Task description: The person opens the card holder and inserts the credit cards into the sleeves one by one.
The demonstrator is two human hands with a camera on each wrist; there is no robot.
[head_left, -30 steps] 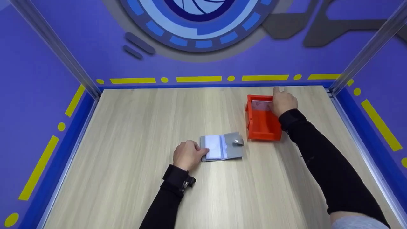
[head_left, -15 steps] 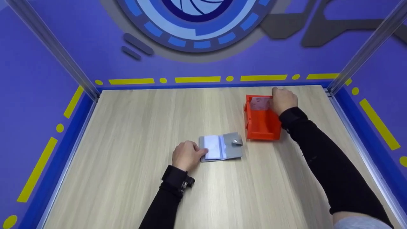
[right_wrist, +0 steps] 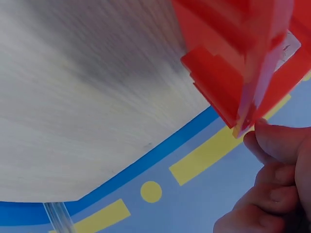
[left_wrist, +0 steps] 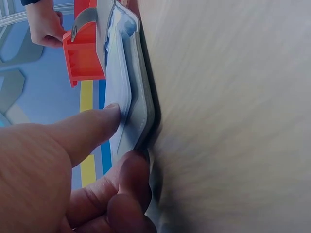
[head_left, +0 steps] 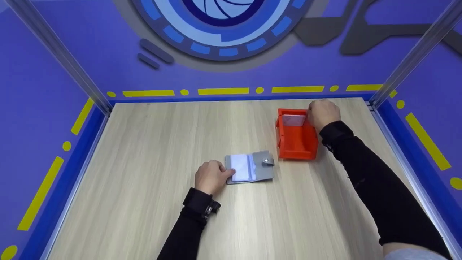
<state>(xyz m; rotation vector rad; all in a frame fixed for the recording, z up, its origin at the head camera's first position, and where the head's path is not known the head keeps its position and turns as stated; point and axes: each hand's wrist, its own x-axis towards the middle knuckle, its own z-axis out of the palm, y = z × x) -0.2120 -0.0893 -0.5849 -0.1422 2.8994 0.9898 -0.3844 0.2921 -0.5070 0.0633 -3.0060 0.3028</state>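
Note:
A grey card holder (head_left: pixel 263 167) with a snap strap lies spread open on the table, its pale plastic sleeves (head_left: pixel 241 167) facing up. My left hand (head_left: pixel 212 176) pinches its left edge, the thumb (left_wrist: pixel 99 127) on the sleeves and curled fingers at the rim below. Farther back to the right is a red plastic bin (head_left: pixel 297 154). My right hand (head_left: pixel 323 113) grips the back right corner of this bin between thumb (right_wrist: pixel 277 138) and forefinger; the other fingers are curled in. A pinkish-white card (head_left: pixel 293 120) with faint marks leans on the bin's inner back wall.
Both things are on a light wood-grain table (head_left: pixel 155 173). Purple-blue panels with yellow dashes (head_left: pixel 223 91) stand along its back and sides, joined by metal corner posts (head_left: pixel 415 54).
The card in the bin has shifted lower against the back wall. My right hand has drawn its fingers in at the bin's corner. Left hand and card holder stay put.

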